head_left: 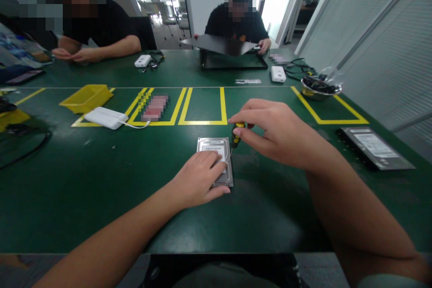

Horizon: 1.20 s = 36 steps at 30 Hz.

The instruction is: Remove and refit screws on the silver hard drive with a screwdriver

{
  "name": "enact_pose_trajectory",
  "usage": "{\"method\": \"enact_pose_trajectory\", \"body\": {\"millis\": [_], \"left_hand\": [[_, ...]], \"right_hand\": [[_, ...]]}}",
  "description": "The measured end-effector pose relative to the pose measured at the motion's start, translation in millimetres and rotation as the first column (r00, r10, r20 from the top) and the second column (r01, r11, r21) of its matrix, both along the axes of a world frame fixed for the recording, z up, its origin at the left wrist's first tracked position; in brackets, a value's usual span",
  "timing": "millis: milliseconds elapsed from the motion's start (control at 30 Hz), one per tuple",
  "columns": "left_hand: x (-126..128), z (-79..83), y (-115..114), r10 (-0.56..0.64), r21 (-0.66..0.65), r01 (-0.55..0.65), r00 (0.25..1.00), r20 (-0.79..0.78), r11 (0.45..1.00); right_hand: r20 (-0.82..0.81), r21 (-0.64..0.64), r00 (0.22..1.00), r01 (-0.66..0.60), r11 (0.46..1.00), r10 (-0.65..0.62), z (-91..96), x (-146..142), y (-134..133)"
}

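A small silver hard drive (203,145) with a white label lies flat on the green table in front of me. My left hand (202,175) rests across it and holds it down, fingers on the label and thumb along the near edge, covering much of the drive. In my right hand (270,130), a short yellow-and-black screwdriver (235,140) is pinched between thumb and fingers. It tilts slightly, its shaft pointing down at the drive's right edge. Whether the tip sits in a screw is too small to tell.
A larger hard drive (376,147) lies at the right, near a metal bowl (317,95) of dark parts. Left are a yellow bin (86,100) and a white power bank (106,118) cabled to a blurred phone (155,109). Two people sit opposite; one holds a dark panel (222,45).
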<state>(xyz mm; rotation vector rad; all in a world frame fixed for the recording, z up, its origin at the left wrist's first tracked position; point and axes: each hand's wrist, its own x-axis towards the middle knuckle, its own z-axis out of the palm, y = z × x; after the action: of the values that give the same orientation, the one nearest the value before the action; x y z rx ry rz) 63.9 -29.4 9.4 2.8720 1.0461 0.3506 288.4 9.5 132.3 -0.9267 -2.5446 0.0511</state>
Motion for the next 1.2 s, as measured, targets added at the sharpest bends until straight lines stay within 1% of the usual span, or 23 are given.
{"method": "enact_pose_trajectory", "body": {"millis": [100,300,767,967,1200], "left_hand": [[0.0,0.0,0.0,0.001,0.003,-0.001,1.000,0.002,1.000],[-0.3,0.4,-0.1,-0.001,0.005,0.001,1.000,-0.001,1.000],[0.1,-0.6,-0.1,0.005,0.006,-0.004,1.000,-0.012,1.000],[0.3,0.0,0.2,0.004,0.009,-0.003,1.000,-0.010,1.000],[0.2,-0.2,0.3,0.005,0.005,-0.005,1.000,-0.007,1.000]], "right_hand": [[-0.005,-0.003,1.000,-0.013,1.000,0.013,1.0,0.5,-0.9],[0.023,0.008,0.999,0.026,1.000,-0.026,1.8,-0.2,-0.6],[0.002,-0.013,1.000,-0.010,1.000,0.010,0.9,-0.6,-1.2],[-0.006,-0.043,0.999,-0.040,0.998,0.039,1.4,0.9,-0.6],[0.027,-0.120,0.989,-0.141,0.983,0.145,-4.3,2.1,3.0]]}}
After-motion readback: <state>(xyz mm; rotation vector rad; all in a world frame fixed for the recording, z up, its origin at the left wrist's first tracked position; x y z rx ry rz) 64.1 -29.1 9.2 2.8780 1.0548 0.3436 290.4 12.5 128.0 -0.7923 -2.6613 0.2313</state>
